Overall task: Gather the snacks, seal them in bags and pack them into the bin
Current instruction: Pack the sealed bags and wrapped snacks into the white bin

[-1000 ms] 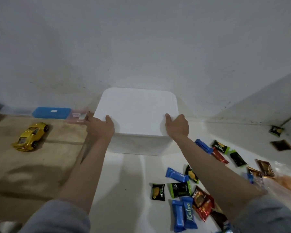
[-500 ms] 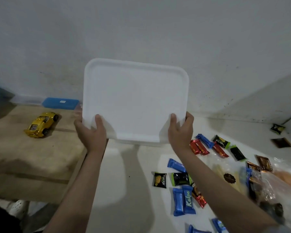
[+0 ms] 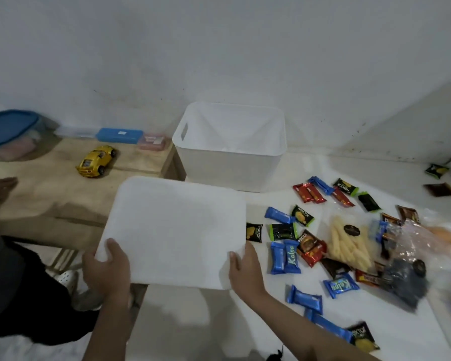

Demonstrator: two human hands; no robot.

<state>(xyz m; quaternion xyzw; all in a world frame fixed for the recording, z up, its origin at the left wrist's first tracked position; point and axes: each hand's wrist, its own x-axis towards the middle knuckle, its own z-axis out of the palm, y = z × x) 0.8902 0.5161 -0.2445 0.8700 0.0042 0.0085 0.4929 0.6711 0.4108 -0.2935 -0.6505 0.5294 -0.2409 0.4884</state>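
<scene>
I hold the white bin lid [image 3: 175,227] flat in front of me. My left hand [image 3: 106,269] grips its near left corner and my right hand [image 3: 245,272] grips its near right corner, thumbs on top. The white bin [image 3: 229,152] stands uncovered and upright against the wall, with nothing visible inside. Several wrapped snacks [image 3: 284,254] in blue, red, black and green lie scattered on the white table [image 3: 193,324] to the right. Clear bags [image 3: 422,238] holding snacks lie at the far right.
A wooden bench [image 3: 50,194] on the left carries a yellow toy car [image 3: 96,160], a blue box [image 3: 119,135], a pink box [image 3: 151,142] and a blue-lidded container [image 3: 8,134]. A white shoe [image 3: 67,278] shows below. Two loose packets [image 3: 436,171] lie near the right wall.
The lid has come off the bin and moved down towards me, from upright to flat, held in both hands. The uncovered bin is now in sight behind it.
</scene>
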